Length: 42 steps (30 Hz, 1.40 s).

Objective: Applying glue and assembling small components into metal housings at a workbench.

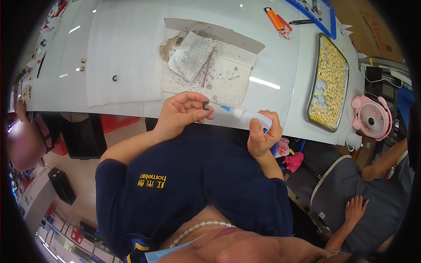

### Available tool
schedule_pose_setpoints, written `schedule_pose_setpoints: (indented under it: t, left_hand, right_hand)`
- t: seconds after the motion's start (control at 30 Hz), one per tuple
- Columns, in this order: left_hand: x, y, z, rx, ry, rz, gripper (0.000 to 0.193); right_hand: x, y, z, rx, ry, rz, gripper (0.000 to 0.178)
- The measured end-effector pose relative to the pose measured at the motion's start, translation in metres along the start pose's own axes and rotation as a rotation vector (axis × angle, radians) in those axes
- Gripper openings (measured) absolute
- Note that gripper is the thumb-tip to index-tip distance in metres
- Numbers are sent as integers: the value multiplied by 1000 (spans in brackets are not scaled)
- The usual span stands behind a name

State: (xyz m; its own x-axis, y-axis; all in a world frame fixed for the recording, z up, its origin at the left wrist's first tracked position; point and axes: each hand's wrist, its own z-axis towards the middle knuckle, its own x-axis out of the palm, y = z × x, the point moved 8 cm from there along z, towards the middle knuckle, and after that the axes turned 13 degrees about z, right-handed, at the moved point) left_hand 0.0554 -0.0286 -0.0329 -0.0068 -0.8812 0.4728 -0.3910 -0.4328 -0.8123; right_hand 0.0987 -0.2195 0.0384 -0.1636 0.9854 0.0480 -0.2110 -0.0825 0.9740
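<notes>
My left hand (186, 111) pinches a small dark C-shaped piece (205, 106) between thumb and fingers, over the table's near edge. My right hand (265, 133) is wrapped round a white squeeze bottle (251, 119) with a blue neck and a thin needle tip. The bottle lies tilted nearly level, its tip pointing left and reaching close to the piece; whether it touches cannot be made out. A second dark C-shaped piece (115, 78) rests on the white sheet (125, 52) to the left.
Beyond my hands lies a stained cardboard piece (232, 79) with folded printed paper (193, 55) on it. At right are a metal tray (310, 109) of small yellowish pieces, a pink fan (372, 119), an orange lighter (274, 18) and a blue tray (332, 22). A co-worker's hand (355, 210) shows at lower right.
</notes>
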Motion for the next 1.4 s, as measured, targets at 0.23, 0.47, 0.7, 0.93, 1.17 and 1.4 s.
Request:
schedule_pose_setpoints:
  t: [0.23, 0.47, 0.7, 0.93, 1.17, 1.4]
  left_hand:
    - [-2, 1, -5, -8, 14, -34, 26]
    - [-6, 1, -6, -12, 17, -52, 26]
    - [-7, 1, -5, -8, 29, -64, 26]
    - [-5, 4, -4, -22, 22, -41, 27]
    - [-2, -3, -4, 38, -15, 10, 26]
    - [-1, -5, -5, 76, -24, 48, 24]
  right_hand:
    - [20, 12, 2, -147, 98, -128, 18]
    - [31, 13, 5, -127, 125, -147, 17]
    - [31, 12, 6, -122, 122, -147, 18]
    - [24, 12, 6, -126, 98, -152, 18]
    - [15, 14, 3, -156, 54, -88, 18]
    - [21, 16, 2, -144, 108, -108, 20]
